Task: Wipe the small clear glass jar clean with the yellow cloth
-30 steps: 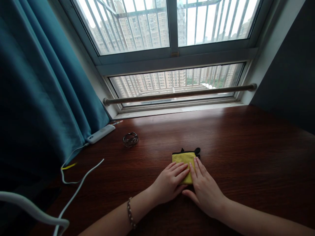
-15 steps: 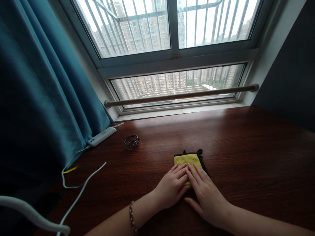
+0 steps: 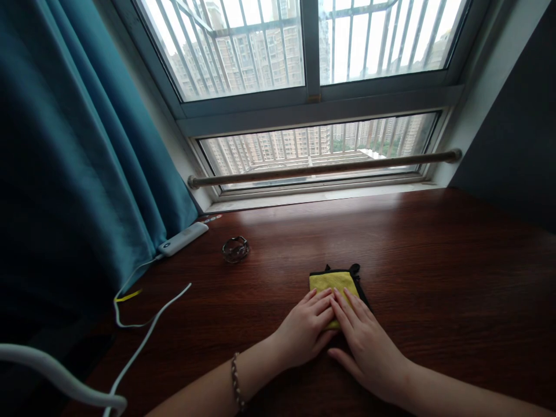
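1. Hands: left hand (image 3: 306,327) lies flat, palm down, fingers spread a little, fingertips on the near left part of the yellow cloth (image 3: 332,284). It grips nothing.
2. Right hand (image 3: 365,341) is also flat & open, fingers stretched forward over the cloth's near right part, thumb out to the side on the wood. Both hands touch side by side, index fingers nearly meeting.
3. Left wrist has a braided bracelet (image 3: 236,382).
4. Cloth: folded into a small square w/ black edging and a black loop at its far right corner. It lies flat on the counter (image 3: 434,272), about mid-width, near half covered by the fingers.
5. Containers: 1 small clear glass dish (image 3: 235,249) stands well left of and beyond the cloth. Can't tell if anything is in it.
6. Counter: dark red-brown wood, glossy, w/ light glare toward the window. At far left a white power strip (image 3: 182,238) lies by the curtain, w/ a white cable (image 3: 147,333) running toward the near edge; a yellow tag sits on the thin cord beside it.
7. Room: teal curtain (image 3: 78,162) fills the left side. Big barred window (image 3: 313,87) ahead, high-rise blocks outside. A wooden rail (image 3: 321,169) runs across the lower pane. Dark wall on the right.
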The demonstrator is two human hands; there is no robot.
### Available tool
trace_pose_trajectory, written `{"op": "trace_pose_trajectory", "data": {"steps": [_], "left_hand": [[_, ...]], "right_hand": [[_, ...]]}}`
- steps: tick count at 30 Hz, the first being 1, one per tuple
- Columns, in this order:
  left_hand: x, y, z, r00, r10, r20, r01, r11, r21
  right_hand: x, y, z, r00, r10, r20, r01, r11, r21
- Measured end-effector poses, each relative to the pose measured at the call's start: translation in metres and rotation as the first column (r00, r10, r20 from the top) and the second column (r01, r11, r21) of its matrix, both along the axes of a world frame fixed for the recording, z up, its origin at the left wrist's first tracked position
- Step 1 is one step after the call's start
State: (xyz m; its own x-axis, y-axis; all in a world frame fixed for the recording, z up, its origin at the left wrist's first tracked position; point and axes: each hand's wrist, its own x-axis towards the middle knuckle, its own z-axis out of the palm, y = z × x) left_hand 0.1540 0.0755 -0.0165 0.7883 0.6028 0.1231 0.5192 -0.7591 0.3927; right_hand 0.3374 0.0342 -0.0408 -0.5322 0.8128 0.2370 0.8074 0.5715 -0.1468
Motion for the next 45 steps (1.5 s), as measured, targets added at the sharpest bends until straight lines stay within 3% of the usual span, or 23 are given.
{"op": "trace_pose_trajectory", "data": {"steps": [16,22,26,30,32,34,37,40,43,45], "left_hand": [[0.000,-0.001,-0.001,0.999,0.015,-0.029,-0.014,0.999,0.031],[0.000,-0.002,-0.001,1.000,0.003,0.012,-0.003,0.997,0.072],[-0.002,-0.001,-0.007,0.990,-0.009,0.139,-0.013,0.988,0.153],[-0.004,0.000,-0.014,0.956,0.061,0.288,-0.117,0.976,0.184],[-0.005,0.001,-0.017,0.924,0.127,0.360,-0.193,0.969,0.155],[-0.006,0.001,-0.020,0.894,0.160,0.418,-0.228,0.966,0.119],[-0.007,0.002,-0.022,0.869,0.155,0.470,-0.220,0.972,0.085],[-0.008,0.002,-0.022,0.856,0.134,0.500,-0.196,0.978,0.074],[-0.009,0.002,-0.020,0.869,0.073,0.489,-0.141,0.985,0.103],[-0.010,0.002,-0.017,0.893,-0.005,0.450,-0.069,0.987,0.148]], "right_hand": [[0.000,0.000,-0.001,1.000,-0.006,-0.014,0.006,1.000,-0.029],[0.000,0.001,-0.005,0.997,0.018,-0.073,-0.017,1.000,0.015],[0.004,0.001,0.003,0.954,0.157,-0.254,-0.132,0.985,0.112],[0.006,-0.003,0.019,0.790,0.436,-0.431,-0.379,0.900,0.215],[0.005,-0.004,0.021,0.744,0.473,-0.471,-0.434,0.879,0.198],[0.003,-0.004,0.017,0.758,0.407,-0.510,-0.394,0.908,0.139],[0.002,-0.001,0.009,0.779,0.186,-0.599,-0.230,0.973,0.004],[0.004,0.006,0.006,0.700,-0.061,-0.711,-0.142,0.965,-0.222],[0.006,0.015,0.010,0.480,-0.327,-0.814,-0.209,0.859,-0.468],[0.006,0.021,0.013,0.245,-0.555,-0.795,-0.358,0.711,-0.606]]}}
